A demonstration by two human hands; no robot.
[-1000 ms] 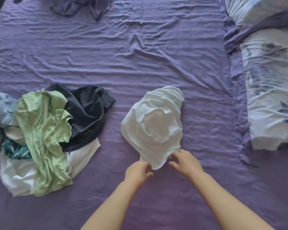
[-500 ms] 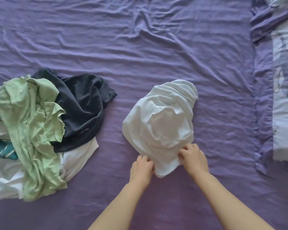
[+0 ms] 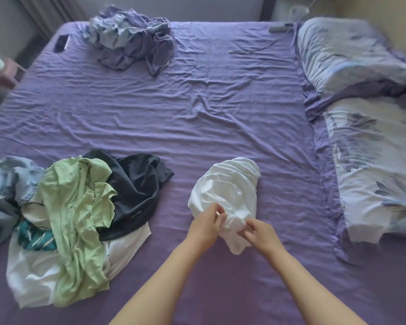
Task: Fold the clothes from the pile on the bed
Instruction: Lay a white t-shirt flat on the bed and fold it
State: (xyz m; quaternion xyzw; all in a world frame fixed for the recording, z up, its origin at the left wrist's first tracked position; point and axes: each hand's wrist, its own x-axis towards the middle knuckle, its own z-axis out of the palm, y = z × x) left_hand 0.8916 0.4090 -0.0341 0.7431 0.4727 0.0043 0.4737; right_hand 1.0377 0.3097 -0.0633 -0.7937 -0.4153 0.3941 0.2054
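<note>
A crumpled white garment (image 3: 230, 188) lies bunched on the purple bed sheet (image 3: 197, 118) in front of me. My left hand (image 3: 205, 225) pinches its near fabric from the left. My right hand (image 3: 259, 233) grips the same bunched edge from the right, and the cloth's lower tip hangs between both hands. The pile of clothes (image 3: 63, 221) sits to the left: a light green shirt on top, a dark navy garment beside it, white, teal and pale blue pieces underneath.
A heap of purple and grey-blue fabric (image 3: 131, 41) lies at the far side of the bed, with a dark phone (image 3: 61, 43) to its left. Floral pillows (image 3: 366, 109) line the right edge. A small pink table (image 3: 0, 76) stands off the left side.
Both hands have moved up onto the white garment and gathered its near edge, lifting it slightly. The camera has tilted up, showing the far side of the bed.
</note>
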